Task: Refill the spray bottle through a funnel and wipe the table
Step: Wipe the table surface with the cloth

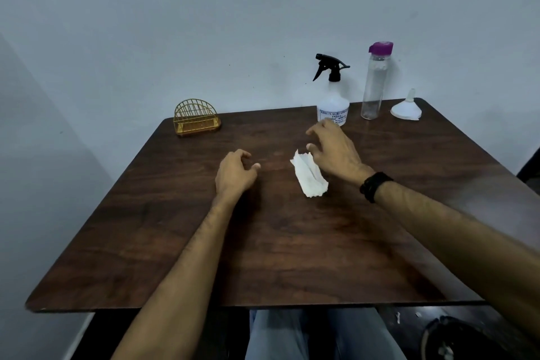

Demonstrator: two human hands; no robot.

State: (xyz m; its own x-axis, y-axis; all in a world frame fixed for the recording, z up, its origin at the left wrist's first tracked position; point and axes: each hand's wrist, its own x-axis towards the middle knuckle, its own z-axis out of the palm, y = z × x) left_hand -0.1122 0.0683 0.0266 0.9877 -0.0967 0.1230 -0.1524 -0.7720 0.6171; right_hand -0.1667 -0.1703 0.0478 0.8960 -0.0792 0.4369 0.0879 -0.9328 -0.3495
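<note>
Both hands, left and right, are loosely spread, nothing held. The spray bottle just beyond the right hand could be toppled by a careless reach.

Dark wood-grain bench with a smooth, faintly glossy top, crumpled white paper tissue, gold wire metal rack, translucent white plastic spray bottle, clear plastic water bottle, matt white plastic funnel.
</note>
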